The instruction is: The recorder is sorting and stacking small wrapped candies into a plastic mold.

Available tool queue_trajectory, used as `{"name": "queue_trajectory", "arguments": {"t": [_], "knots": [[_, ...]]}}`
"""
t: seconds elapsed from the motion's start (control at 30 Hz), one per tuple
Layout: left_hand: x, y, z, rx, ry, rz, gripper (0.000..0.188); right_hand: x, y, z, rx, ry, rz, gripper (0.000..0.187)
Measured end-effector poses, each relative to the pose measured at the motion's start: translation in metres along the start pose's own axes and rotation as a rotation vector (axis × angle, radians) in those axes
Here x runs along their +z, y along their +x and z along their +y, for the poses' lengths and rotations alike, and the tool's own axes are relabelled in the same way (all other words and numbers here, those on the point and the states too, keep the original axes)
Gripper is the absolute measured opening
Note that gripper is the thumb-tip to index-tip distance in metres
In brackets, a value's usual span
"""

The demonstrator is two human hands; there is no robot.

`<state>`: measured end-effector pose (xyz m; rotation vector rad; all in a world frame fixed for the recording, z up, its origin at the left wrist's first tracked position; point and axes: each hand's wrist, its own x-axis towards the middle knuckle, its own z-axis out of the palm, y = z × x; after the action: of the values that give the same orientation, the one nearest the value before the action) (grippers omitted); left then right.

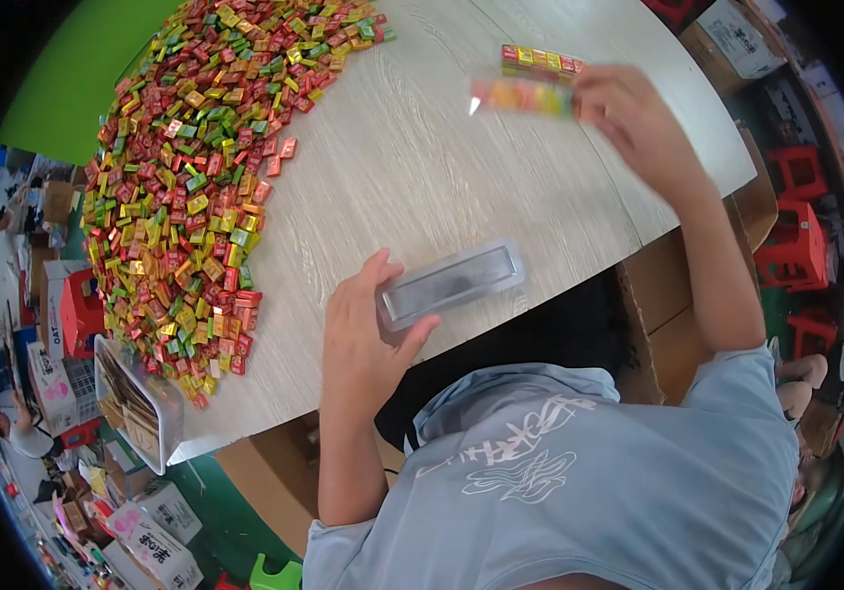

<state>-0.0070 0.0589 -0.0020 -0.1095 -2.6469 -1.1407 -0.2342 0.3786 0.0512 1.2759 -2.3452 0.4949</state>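
Single head-worn fisheye view, steeply down, close over table point(422, 167).

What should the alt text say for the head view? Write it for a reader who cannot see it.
A person's left hand holds a clear, empty plastic tray on a pale wooden table, while the right hand lifts a filled tray of coloured candies. A second filled tray lies behind it; a large candy pile covers the table's left.

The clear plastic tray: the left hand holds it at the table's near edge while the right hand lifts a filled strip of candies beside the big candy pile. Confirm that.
One thing is wrong: the head view shows the right hand lifting the filled strip far across the table from the candy pile, not beside it. The left hand does hold the clear plastic tray at the near edge.
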Motion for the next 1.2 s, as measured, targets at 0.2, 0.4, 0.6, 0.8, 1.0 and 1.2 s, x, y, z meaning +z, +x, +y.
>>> {"name": "queue_trajectory", "arguments": {"t": [0.2, 0.4, 0.6, 0.8, 1.0, 1.2], "knots": [[-0.001, 0.004, -0.003, 0.077, 0.064, -0.023, 0.070, 0.020, 0.008, 0.083, 0.129, -0.088, -0.176, 0.014], [-0.003, 0.006, -0.001, 0.079, 0.061, -0.019, 0.069, 0.022, 0.011, 0.072, 0.418, 0.140, -0.242, 0.034], [-0.009, 0.003, 0.003, 0.084, 0.076, -0.059, 0.065, 0.019, 0.035, 0.075, 0.536, 0.208, -0.454, 0.045], [-0.008, 0.002, 0.003, 0.096, 0.047, -0.070, 0.066, 0.016, 0.034, 0.070, 0.512, 0.147, -0.429, 0.047], [-0.009, 0.000, 0.000, 0.004, 0.157, 0.061, 0.059, 0.023, 0.050, 0.089, 0.527, 0.135, -0.433, 0.046], [-0.035, 0.017, -0.015, -0.078, 0.288, 0.003, 0.058, 0.079, 0.126, 0.179, 0.537, 0.131, -0.468, 0.047]]}}
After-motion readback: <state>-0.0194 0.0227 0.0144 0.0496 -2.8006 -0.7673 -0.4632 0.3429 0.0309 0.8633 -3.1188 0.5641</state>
